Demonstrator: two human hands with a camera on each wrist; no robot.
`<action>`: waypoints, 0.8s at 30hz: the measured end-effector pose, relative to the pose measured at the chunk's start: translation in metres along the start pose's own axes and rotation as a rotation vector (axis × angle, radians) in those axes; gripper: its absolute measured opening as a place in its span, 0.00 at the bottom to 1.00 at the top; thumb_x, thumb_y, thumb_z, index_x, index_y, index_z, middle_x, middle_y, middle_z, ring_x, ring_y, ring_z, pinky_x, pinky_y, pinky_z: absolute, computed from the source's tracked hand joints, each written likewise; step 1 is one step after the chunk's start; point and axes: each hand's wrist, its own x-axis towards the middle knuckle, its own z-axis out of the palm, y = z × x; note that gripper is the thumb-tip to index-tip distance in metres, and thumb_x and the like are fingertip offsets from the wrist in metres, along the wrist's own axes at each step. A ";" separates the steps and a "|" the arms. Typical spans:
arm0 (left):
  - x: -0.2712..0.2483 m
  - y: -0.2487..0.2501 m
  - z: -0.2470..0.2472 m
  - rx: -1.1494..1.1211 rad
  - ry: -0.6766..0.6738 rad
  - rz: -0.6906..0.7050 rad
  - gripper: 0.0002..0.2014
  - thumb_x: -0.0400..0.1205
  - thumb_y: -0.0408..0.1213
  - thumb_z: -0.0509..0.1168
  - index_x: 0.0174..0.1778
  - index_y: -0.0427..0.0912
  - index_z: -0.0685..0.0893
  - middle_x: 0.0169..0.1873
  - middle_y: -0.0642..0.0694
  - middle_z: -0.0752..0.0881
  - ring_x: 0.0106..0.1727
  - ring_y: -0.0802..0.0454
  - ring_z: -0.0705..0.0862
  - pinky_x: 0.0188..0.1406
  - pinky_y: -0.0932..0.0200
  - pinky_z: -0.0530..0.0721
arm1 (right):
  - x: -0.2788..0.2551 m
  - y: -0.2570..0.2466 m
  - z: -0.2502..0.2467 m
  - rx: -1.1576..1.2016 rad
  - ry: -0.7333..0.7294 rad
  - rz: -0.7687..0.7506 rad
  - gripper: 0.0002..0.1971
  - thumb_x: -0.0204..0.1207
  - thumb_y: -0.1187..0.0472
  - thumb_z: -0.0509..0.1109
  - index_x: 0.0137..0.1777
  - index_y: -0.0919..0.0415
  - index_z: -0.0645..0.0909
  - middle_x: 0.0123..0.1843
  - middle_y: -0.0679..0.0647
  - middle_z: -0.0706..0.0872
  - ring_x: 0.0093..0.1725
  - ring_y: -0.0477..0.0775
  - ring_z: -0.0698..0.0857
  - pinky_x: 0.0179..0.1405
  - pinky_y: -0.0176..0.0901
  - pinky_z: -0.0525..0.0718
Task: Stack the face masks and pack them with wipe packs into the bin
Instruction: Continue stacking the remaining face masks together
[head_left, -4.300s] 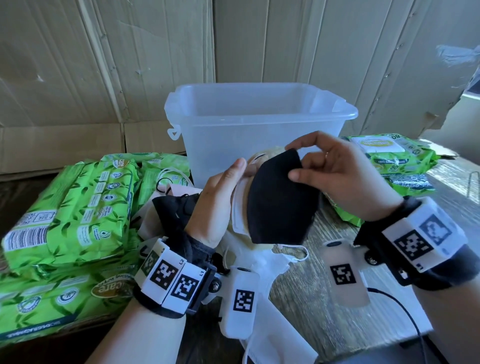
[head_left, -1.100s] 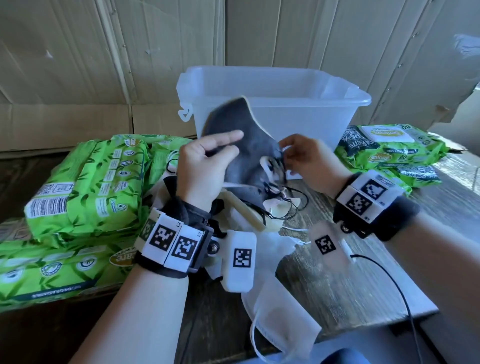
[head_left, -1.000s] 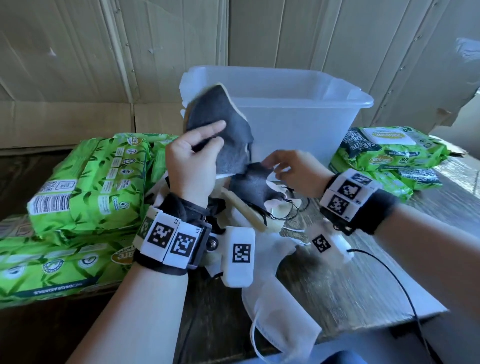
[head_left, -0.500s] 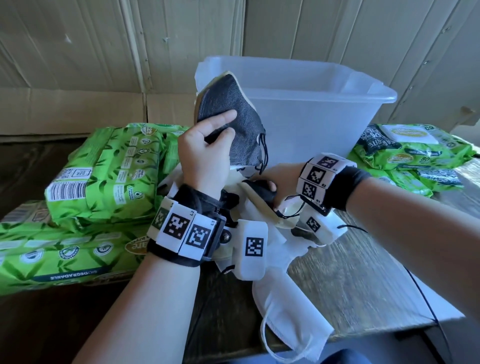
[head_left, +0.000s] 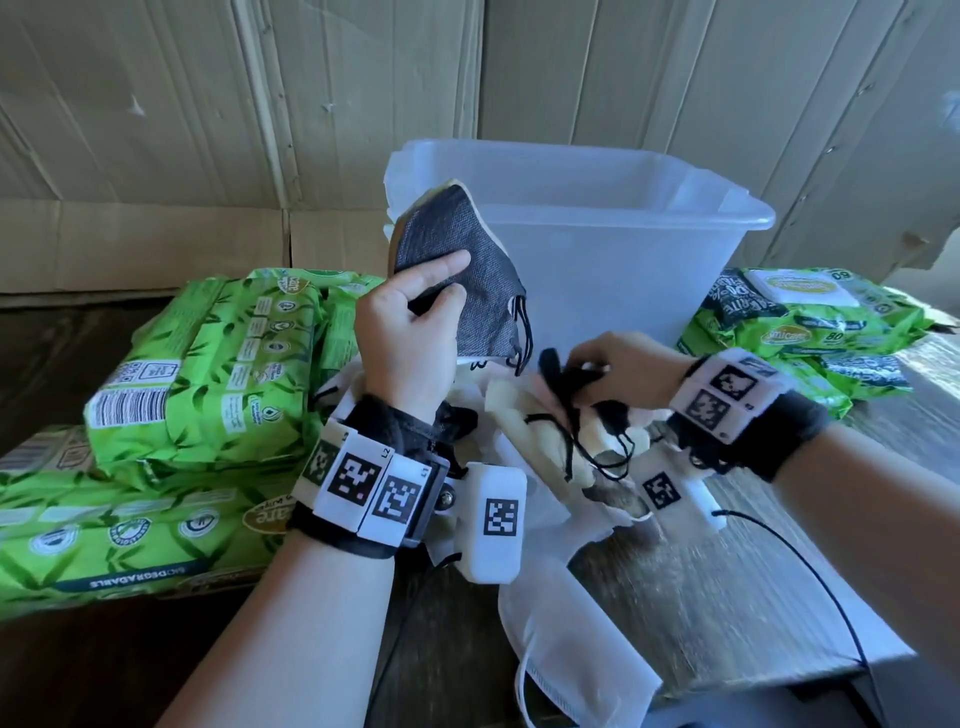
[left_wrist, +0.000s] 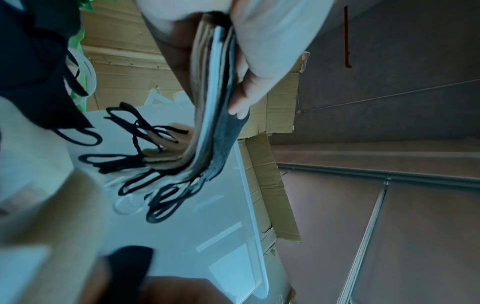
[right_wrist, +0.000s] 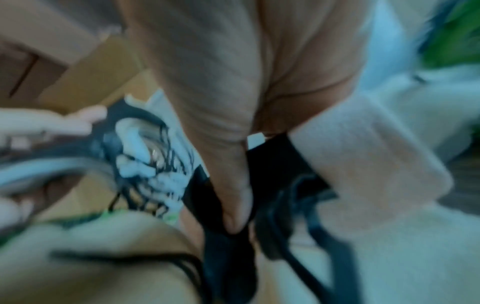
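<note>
My left hand (head_left: 439, 283) holds a flat stack of face masks upright in front of the clear plastic bin (head_left: 613, 244), a grey mask (head_left: 467, 260) outermost. The left wrist view shows that stack (left_wrist: 211, 107) edge-on, fingers (left_wrist: 246, 90) curled round it and ear loops (left_wrist: 135, 164) dangling. My right hand (head_left: 589, 370) pinches a black mask (head_left: 558, 371) just above the loose pile of masks (head_left: 561, 441) on the table. The right wrist view is blurred, with a thumb (right_wrist: 233, 185) pressed on the black mask (right_wrist: 223, 242).
Green wipe packs (head_left: 208, 364) are piled at the left, and more wipe packs (head_left: 800, 312) lie right of the bin. White masks (head_left: 571, 654) hang over the wooden table's (head_left: 701, 587) near edge. Cardboard walls stand behind. A black cable (head_left: 810, 571) runs along the right.
My right hand reached into the pile beneath the left hand, then drew back to the right holding a black mask. The left hand has kept the stack raised by the bin.
</note>
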 end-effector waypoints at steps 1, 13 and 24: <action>0.001 -0.002 0.000 0.008 0.000 -0.002 0.17 0.76 0.25 0.66 0.49 0.54 0.87 0.20 0.69 0.82 0.24 0.59 0.67 0.21 0.71 0.65 | -0.004 0.009 -0.006 0.049 0.066 0.020 0.06 0.71 0.60 0.74 0.44 0.50 0.80 0.38 0.54 0.83 0.41 0.54 0.81 0.36 0.38 0.74; -0.016 0.005 0.009 0.070 -0.243 -0.013 0.10 0.71 0.44 0.64 0.46 0.54 0.88 0.38 0.57 0.87 0.41 0.67 0.83 0.47 0.72 0.79 | -0.057 -0.004 -0.045 1.037 0.583 -0.100 0.01 0.79 0.71 0.64 0.46 0.68 0.76 0.27 0.56 0.78 0.15 0.40 0.74 0.12 0.28 0.69; -0.020 0.012 0.010 -0.333 -0.448 -0.178 0.39 0.62 0.74 0.67 0.56 0.44 0.86 0.52 0.36 0.87 0.55 0.41 0.85 0.57 0.47 0.79 | -0.061 -0.021 -0.040 0.774 0.390 -0.207 0.11 0.70 0.68 0.74 0.38 0.48 0.83 0.26 0.51 0.82 0.23 0.52 0.79 0.23 0.38 0.75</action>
